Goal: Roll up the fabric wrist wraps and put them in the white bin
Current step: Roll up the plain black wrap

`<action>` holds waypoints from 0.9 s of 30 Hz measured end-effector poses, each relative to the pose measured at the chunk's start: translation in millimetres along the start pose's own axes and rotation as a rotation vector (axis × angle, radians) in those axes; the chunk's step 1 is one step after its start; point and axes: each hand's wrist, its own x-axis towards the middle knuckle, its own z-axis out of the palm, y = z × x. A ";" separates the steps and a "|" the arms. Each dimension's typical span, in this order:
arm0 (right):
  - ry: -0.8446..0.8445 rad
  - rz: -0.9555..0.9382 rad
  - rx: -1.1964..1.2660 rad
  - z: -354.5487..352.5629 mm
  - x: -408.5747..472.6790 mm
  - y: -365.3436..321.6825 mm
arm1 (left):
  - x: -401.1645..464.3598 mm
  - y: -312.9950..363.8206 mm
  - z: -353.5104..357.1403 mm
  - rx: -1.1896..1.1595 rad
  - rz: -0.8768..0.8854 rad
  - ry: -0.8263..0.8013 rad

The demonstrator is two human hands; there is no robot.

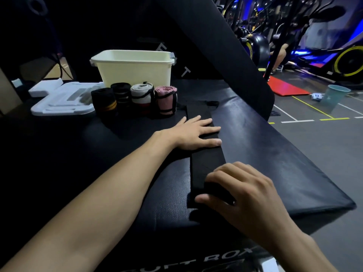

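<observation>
- Black fabric formed the wrist wrap (204, 154) in hand: a long flat strip laid out on the dark padded box top (275, 154), its long axis running away from the person, from the near edge toward the white bin (135, 69).
- The near end of the strip lay under the right hand (243, 195), where a short thickness of fabric appeared already turned over; the far end, with a dark loop or tab (213, 103), pointed toward the bin and slightly right of it.
- The right hand was curled over that near end, thumb on the left edge and fingers arched on top, gripping the started roll; how tightly could not be told.
- The left hand (196, 133) lay open and flat, palm down, across the strip at about mid-length, pinning it to the pad.
- The right hand was therefore the nearer to the rolling end, and the left lay ahead of it along the same axis; the coming move probably called for rolling away from the body along that line, with the left hand giving way as the roll advanced.
- Four rolled wraps stood upright in a row just before the bin, outside it: black with yellow stripes (104, 103), black (120, 95), grey-white (142, 95) and pink (166, 100).
- A white lid (62, 101) lay flat left of the row.
</observation>
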 end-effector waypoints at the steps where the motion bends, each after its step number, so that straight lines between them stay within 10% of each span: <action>1: -0.043 0.016 -0.020 -1.1 -0.7 1.5 | 1.2 -0.8 0.4 -0.008 -0.012 0.012; 27: -0.166 0.202 -0.028 1.5 20.1 9.1 | 7.7 -5.5 7.3 -0.008 0.016 0.211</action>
